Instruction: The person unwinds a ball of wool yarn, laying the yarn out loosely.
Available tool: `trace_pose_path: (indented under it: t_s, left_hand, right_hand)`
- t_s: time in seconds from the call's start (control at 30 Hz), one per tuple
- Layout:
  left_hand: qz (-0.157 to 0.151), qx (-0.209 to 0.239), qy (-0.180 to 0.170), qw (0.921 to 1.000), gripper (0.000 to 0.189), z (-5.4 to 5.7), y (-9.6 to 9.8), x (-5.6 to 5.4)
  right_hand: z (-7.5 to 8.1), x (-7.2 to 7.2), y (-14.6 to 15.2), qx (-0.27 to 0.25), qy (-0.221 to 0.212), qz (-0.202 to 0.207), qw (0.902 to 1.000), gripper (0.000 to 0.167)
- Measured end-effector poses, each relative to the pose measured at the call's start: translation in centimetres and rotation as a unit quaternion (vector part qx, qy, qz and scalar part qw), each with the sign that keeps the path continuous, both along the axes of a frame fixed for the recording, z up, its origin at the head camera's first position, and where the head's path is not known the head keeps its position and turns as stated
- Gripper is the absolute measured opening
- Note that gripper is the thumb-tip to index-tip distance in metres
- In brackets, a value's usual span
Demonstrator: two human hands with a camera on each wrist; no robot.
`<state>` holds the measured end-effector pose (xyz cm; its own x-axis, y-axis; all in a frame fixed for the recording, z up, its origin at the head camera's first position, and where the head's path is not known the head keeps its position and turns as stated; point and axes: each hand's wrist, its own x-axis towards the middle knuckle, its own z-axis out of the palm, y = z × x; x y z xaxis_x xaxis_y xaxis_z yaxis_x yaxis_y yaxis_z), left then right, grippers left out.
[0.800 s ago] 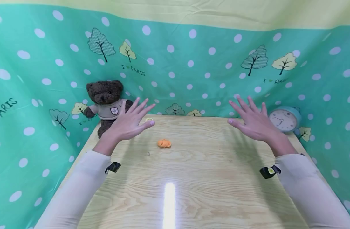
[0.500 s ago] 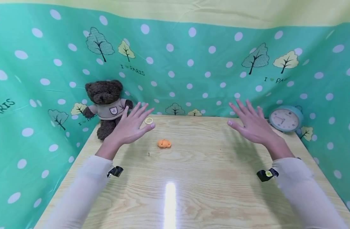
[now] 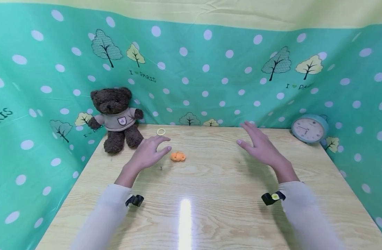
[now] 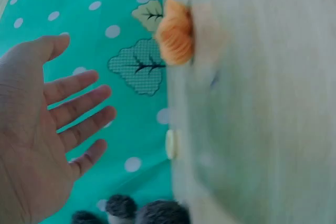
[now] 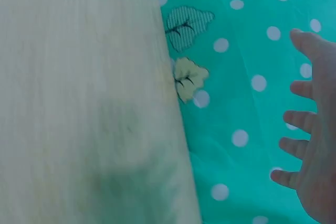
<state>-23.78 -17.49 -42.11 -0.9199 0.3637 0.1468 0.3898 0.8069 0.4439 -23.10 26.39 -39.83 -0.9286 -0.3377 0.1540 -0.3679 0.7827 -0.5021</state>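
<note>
Left hand [image 3: 149,152], left of the orange bundle [image 3: 178,156], and right hand [image 3: 261,146], well right of it, hold nothing, fingers spread

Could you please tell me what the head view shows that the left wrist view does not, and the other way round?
Only the head view: the blue alarm clock, the right hand and the badge worn by the teddy bear.

Only the left wrist view: the palm of the left hand, with four fingers visibly apart.

Both: the left hand itself, the orange item, the pale ring, dark furry parts of the bear, the tabletop and the dotted curtain.
</note>
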Motion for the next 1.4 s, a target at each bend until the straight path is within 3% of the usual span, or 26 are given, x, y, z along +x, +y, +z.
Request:
trace_pose_path:
  t_s: [0.17, 0.47, 0.9, 1.13, 1.4]
  left_hand:
    - [0.021, 0.029, -0.007, 0.9993, 0.048, -1.8, 0.4, 0.1]
    - [0.054, 0.026, -0.084, 0.9946, 0.055, -3.6, 0.9, 0.3]
    - [0.085, 0.071, -0.092, 0.9895, 0.047, -5.9, 1.6, -0.2]
    - [0.086, 0.109, -0.103, 0.9849, 0.025, -5.9, 2.4, -0.3]
    - [0.073, 0.147, -0.111, 0.9801, 0.016, -4.9, 4.6, 0.9]
  right_hand:
    - [-2.2, -0.2, -2.1, -0.041, -0.022, 0.015, 0.9988, 0.073]
    - [-4.3, -0.3, -5.9, -0.107, -0.052, 0.036, 0.9922, 0.070]
    - [-6.7, -0.3, -9.4, -0.166, -0.081, 0.044, 0.9817, 0.064]
    - [-7.0, -0.3, -10.3, -0.192, -0.089, 0.066, 0.9752, 0.061]
    - [-7.2, 0.1, -10.9, -0.201, -0.083, 0.081, 0.9728, 0.048]
